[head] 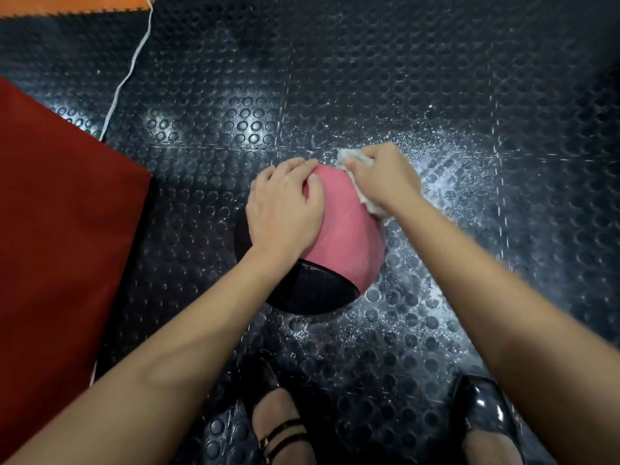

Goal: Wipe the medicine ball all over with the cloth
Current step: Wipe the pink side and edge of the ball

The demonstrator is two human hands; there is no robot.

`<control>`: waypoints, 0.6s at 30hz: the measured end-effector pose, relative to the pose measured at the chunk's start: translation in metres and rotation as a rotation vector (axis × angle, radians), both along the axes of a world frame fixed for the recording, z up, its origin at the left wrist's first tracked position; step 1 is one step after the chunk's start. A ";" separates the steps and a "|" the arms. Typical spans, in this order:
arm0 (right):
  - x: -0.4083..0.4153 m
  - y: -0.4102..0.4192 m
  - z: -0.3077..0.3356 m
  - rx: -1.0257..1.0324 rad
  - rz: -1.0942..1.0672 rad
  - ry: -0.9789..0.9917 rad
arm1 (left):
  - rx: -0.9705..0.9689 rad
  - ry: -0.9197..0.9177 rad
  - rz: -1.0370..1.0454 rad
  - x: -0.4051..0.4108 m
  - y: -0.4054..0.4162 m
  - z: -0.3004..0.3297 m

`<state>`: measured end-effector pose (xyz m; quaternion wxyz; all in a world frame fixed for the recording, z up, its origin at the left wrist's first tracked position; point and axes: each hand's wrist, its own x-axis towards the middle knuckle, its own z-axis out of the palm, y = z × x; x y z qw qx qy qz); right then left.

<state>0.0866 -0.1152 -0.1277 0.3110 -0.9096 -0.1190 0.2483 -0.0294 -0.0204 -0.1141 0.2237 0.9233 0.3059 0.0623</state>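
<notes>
Round pink-and-black textured rubber medicine ball: rests on the dark studded rubber floor, just ahead of the person's feet; pink panel turned up, black panel toward the wearer.
Left hand: laid flat over the ball's upper left, fingers spread and pressing, apparently to stop the ball rolling under the wiping.
Right hand: fingers closed round a bunched white cloth, held against the ball's far right side; cloth mostly hidden under the hand.
Floor right of the ball: speckled with pale droplets or residue.
Surroundings: red padded mat at left; orange mat top left; thin white cord; black glossy shoes.
</notes>
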 end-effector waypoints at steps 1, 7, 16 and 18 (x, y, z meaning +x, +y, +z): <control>-0.013 -0.001 0.005 0.007 0.004 -0.105 | -0.013 0.001 0.014 0.003 0.002 0.001; -0.066 -0.011 0.017 0.082 0.077 -0.513 | -0.025 -0.022 -0.002 -0.005 0.005 -0.001; -0.042 -0.009 0.008 -0.025 -0.016 -0.376 | -0.021 0.023 0.027 0.008 0.003 0.002; -0.067 -0.021 0.015 0.024 0.053 -0.486 | -0.030 0.025 0.019 0.009 0.007 0.005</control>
